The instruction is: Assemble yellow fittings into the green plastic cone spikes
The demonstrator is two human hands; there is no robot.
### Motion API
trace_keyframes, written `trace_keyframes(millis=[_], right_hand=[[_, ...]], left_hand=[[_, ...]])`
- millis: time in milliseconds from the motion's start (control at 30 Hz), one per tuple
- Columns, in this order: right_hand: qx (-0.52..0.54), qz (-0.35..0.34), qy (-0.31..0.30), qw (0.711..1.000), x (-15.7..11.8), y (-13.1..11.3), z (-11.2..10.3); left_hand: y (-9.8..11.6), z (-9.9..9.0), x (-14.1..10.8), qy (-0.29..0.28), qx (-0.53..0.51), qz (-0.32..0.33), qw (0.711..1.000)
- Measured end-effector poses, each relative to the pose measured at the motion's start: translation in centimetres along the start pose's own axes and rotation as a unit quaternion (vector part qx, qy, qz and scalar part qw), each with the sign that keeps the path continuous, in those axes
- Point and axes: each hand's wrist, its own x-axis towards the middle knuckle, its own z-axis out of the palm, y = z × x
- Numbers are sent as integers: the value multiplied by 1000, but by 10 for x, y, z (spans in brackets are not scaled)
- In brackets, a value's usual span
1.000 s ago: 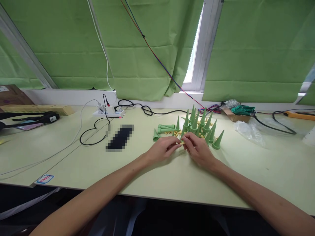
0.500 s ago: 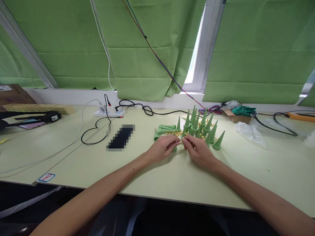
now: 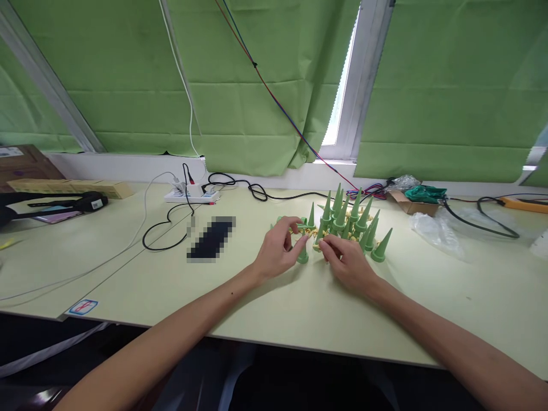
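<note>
Several green cones (image 3: 380,246) stand upright in a cluster on the pale table (image 3: 274,308), and a few more lie on their sides behind my left hand. Small yellow pieces (image 3: 311,232) are scattered among them. My left hand (image 3: 280,248) is beside a single upright cone (image 3: 303,251), thumb and fingers apart, holding nothing. To its right, my right hand (image 3: 346,260) pinches a small yellow piece (image 3: 317,247) at the near edge of the cluster.
A dark pixelated rectangle (image 3: 212,238) lies left of my hands. Behind it are a white power strip (image 3: 190,196) and black cables. At the right are a small cardboard box (image 3: 413,204), clear plastic (image 3: 434,231) and an orange object (image 3: 524,204).
My left hand has opened and come away from the small yellow piece, its fingers spreading upward and leftward. My right hand has stayed nearly in place. The single cone near my left hand shows more fully.
</note>
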Motion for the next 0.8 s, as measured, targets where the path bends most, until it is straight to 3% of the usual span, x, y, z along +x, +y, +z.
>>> trace_keyframes(millis=[100, 400, 800], right_hand=[[-5, 4, 1, 1000, 0, 1, 0], [-12, 6, -1, 1000, 0, 3, 1], [-30, 3, -6, 1000, 0, 3, 1]], left_hand=[[-1, -1, 2, -18, 24, -27, 999], [-5, 3, -2, -166, 68, -91, 980], [1, 1, -2, -206, 66, -105, 971]])
